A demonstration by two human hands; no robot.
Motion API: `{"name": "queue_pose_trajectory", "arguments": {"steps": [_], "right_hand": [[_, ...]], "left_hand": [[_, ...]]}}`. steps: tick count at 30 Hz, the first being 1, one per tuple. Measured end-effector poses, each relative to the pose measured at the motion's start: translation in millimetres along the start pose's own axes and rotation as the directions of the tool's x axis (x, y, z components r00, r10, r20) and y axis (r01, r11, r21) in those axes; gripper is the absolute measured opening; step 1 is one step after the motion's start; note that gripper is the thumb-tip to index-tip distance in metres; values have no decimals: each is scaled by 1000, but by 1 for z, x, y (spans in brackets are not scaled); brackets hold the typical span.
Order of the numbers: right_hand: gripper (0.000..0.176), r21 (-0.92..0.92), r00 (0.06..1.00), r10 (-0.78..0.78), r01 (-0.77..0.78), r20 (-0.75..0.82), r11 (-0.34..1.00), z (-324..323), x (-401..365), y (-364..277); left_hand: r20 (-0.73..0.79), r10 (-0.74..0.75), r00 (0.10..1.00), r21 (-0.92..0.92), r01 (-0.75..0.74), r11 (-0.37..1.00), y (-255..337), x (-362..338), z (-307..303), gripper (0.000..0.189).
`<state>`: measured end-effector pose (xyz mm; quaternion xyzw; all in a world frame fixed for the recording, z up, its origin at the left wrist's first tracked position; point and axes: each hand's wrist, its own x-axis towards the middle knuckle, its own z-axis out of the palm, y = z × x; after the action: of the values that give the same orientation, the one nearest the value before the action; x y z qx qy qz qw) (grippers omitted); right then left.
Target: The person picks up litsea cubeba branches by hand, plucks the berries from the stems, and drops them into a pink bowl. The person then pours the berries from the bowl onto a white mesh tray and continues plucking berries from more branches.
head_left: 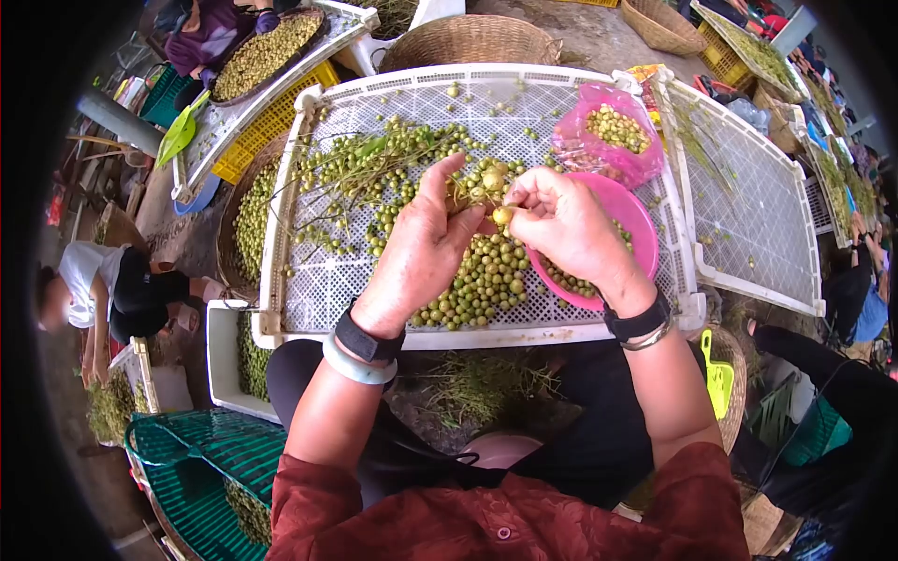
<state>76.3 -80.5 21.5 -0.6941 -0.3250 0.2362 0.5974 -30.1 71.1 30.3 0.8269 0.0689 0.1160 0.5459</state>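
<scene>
Over a white slatted tray point(449, 79), my left hand point(412, 243) holds a bunch of small yellow-green round fruits point(488, 179) between thumb and fingers. My right hand point(575, 234) is closed in a pinch at the bunch, its fingertips on a single yellowish fruit point(502, 215). Below my hands lies a heap of loose green fruits point(486, 280). Stems with fruit still attached point(365, 164) spread across the tray's left part. A pink bowl point(644, 224), partly hidden by my right hand, contains some fruits. Behind it rests a pink plastic bag point(645, 168) with paler fruits.
Wicker baskets point(472, 42) stand behind and left of the tray. A second white tray point(748, 206) adjoins on the right. A green basket point(187, 458) is at lower left, a yellow-green scoop point(718, 374) at lower right. Other people sit on both sides.
</scene>
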Motion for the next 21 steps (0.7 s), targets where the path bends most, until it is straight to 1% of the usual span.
{"name": "queue_pose_trajectory", "arguments": {"steps": [2,3,4,5,6,7,8,9,10,11,12,14,15,17,18,19,20,21], "right_hand": [[15,-149,997,15,-5,70,989,-19,2,7],[16,-223,994,25,-1,106,975,-30,1,9],[15,-427,986,98,-31,136,904,-38,-2,3],[15,-612,973,175,-48,149,789,-46,-5,-9],[16,-769,957,252,-52,144,637,-56,-9,-14],[28,-859,984,50,125,171,496,-63,-11,-1],[36,-661,989,56,51,140,749,-65,-9,13],[45,-389,991,73,-25,109,921,-61,-3,16],[53,-72,992,95,-89,82,993,-54,1,15],[63,116,996,-21,11,87,993,-45,2,11],[58,444,991,19,-76,130,893,-30,3,7],[42,557,947,-90,-103,308,824,-7,2,3],[36,483,958,-33,-113,283,868,-1,4,3],[23,322,973,72,-142,219,936,6,9,2],[20,334,975,91,-156,204,929,6,10,4],[17,347,975,110,-172,193,922,7,12,8],[14,359,974,127,-188,188,914,10,15,11],[13,390,969,177,-232,172,891,15,17,12]], "left_hand": [[23,-97,995,-59,99,993,4,1,-3,51],[44,-96,994,-149,102,984,-1,2,-4,50],[74,-113,991,-251,128,959,1,1,-7,50],[105,-126,986,-349,155,924,5,0,-9,50],[138,-136,981,-443,184,877,8,0,-11,50],[148,-136,980,-437,188,879,8,0,-11,52],[183,-139,973,-484,212,849,9,1,-11,53],[219,-141,965,-527,239,815,10,0,-10,54],[256,-140,956,-566,266,780,12,0,-8,55],[284,-133,949,-620,288,729,9,0,-4,57],[322,-125,938,-610,307,731,8,0,-2,57],[388,-115,914,-589,342,732,4,-1,-3,58],[363,-117,924,-589,325,740,0,-3,-1,61],[251,-213,944,-478,312,821,-5,-3,0,62],[187,-252,949,-418,309,854,-7,-3,2,63],[55,-281,958,-395,280,875,-12,-2,6,53],[-1,-281,960,-355,263,897,-17,-2,7,47],[-60,-279,958,-314,247,917,-21,-3,8,41]]}}
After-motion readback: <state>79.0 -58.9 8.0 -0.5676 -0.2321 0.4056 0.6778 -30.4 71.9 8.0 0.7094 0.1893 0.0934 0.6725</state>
